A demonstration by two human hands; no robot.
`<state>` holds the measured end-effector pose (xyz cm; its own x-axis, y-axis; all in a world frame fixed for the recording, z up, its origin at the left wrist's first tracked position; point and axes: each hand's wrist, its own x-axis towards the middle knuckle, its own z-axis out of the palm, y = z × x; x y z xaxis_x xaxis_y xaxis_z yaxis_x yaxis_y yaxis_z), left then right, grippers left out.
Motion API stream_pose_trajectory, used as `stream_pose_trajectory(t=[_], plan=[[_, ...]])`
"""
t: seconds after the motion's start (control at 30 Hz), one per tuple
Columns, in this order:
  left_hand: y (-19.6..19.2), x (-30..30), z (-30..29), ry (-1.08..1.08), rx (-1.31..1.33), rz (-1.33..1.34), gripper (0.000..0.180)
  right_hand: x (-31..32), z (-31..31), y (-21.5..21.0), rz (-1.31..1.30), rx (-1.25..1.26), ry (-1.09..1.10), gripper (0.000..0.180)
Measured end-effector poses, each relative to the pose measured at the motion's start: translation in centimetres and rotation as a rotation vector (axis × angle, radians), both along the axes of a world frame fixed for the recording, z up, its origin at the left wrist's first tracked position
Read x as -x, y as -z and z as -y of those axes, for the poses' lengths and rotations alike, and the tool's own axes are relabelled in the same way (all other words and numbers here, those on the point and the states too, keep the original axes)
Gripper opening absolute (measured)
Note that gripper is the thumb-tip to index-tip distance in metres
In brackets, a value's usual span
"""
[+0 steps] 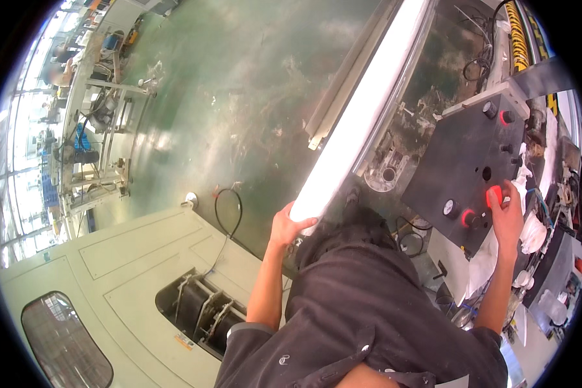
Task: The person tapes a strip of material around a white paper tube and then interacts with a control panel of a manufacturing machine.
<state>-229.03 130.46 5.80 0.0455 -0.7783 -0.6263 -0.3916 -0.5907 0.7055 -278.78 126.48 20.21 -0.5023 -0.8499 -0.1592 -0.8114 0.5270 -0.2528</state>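
Dark work shirt (pixel 368 310) nearest the lens; both bare arms reach up and out from it.

Left hand (pixel 286 227): grip curled around the near end of a long white plastic profile strip (pixel 362 110), fingers wrapped over its edge; the strip runs away up and right along the machine's grey metal rail (pixel 343 84). Right hand (pixel 507 216): grip pressed together, fingertips on a round red push-button (pixel 495 195) at the near right of a dark grey control panel (pixel 462 161), just beside a second red-ringed button (pixel 469 218) and a small gauge (pixel 449 207). Judgement: hold the strip end steady and level while pressing, keeping the thumb off neighbouring controls. Green floor (pixel 239 97) beyond; cream machine housing (pixel 129 278) lower left.
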Motion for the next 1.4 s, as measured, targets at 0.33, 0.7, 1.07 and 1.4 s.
stream_pose_trajectory(t=[0.33,0.7,1.07,1.4], plan=[[-0.1,0.1,0.3,0.028,-0.008,-0.003,0.077,0.3,-0.1,-0.3,0.107,0.139,-0.037,0.046],[-9.7,5.0,-0.6,-0.019,0.306,-0.070,0.055,-17.8,-2.1,2.1,1.648,-0.069,-0.407,0.061],[-9.3,5.8,-4.4,-0.340,0.087,-0.557,0.018,-23.8,-2.8,6.5,1.649,-0.371,-0.522,0.057],[-7.7,-0.2,-1.3,-0.610,0.262,-0.304,0.010,-22.3,-2.5,10.4,1.128,-0.270,-0.736,0.019]])
